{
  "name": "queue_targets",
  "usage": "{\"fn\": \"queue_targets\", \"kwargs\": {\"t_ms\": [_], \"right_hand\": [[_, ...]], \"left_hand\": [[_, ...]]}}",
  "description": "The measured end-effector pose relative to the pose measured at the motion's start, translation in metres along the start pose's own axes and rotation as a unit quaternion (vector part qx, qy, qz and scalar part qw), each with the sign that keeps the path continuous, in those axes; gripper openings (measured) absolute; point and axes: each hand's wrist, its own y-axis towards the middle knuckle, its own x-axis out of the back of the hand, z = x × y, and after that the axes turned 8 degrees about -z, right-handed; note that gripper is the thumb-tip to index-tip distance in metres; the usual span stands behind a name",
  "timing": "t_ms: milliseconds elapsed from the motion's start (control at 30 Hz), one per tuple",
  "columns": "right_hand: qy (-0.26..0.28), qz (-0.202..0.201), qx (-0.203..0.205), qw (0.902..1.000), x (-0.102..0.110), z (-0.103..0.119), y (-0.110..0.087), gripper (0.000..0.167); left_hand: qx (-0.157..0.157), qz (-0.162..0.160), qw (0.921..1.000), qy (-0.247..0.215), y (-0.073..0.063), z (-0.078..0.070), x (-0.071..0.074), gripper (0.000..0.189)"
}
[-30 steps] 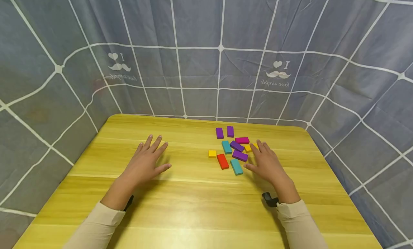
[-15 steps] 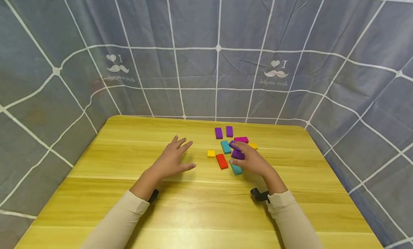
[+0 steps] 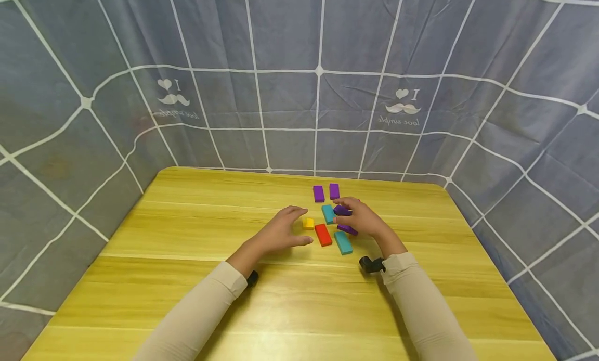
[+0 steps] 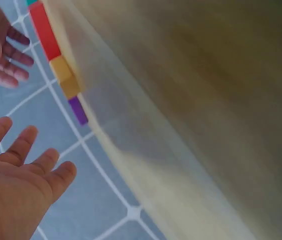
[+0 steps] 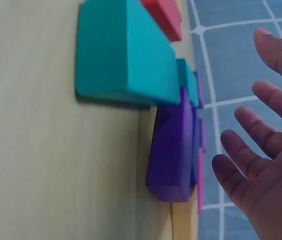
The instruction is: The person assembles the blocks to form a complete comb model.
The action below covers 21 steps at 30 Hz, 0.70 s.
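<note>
Small coloured blocks lie in a loose group on the wooden table. My left hand (image 3: 281,231) hovers just left of the yellow block (image 3: 308,224) and red block (image 3: 323,235), thumb and fingers apart and holding nothing. Over the right side of the group is my right hand (image 3: 367,220), its relaxed fingers above the purple blocks (image 3: 347,229). In the right wrist view, that hand (image 5: 276,165) holds nothing. A teal block (image 3: 343,243) lies in front of it and another teal block (image 3: 328,214) by its fingertips. The magenta block and a farther yellow one are mostly hidden behind this hand.
Two purple blocks (image 3: 318,194) lie farther back, near the table's far edge. A grey curtain (image 3: 290,101) with white grid lines surrounds the table (image 3: 234,319) on the back and sides. A black wrist camera (image 3: 372,265) sits below the right hand.
My left hand has moved right, from the left part of the table to beside the blocks. My right hand has shifted left over the group. The blocks stay in place.
</note>
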Motion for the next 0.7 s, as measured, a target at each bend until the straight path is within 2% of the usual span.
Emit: {"fn": "queue_targets", "kwargs": {"t_ms": [100,200,400,533,700], "right_hand": [[0.014,0.006,-0.007,0.9999,0.000,-0.002,0.008,0.057],[0.005,0.011,-0.003,0.9999,-0.001,-0.001,0.015,0.057],[-0.018,0.040,-0.012,0.9990,-0.003,-0.005,0.023,0.057],[-0.025,0.060,-0.011,0.9978,-0.007,-0.012,0.027,0.058],[-0.031,0.059,-0.005,0.9978,-0.010,-0.011,0.028,0.060]], "left_hand": [[-0.010,0.004,0.9999,0.004,0.010,-0.004,-0.007,0.082],[-0.013,0.011,0.9998,0.012,0.018,-0.007,-0.013,0.079],[-0.002,0.046,0.9987,0.020,0.033,-0.006,-0.026,0.086],[-0.006,0.061,0.9977,0.028,0.040,-0.005,-0.031,0.092],[-0.020,0.068,0.9966,0.042,0.045,-0.003,-0.036,0.089]]}}
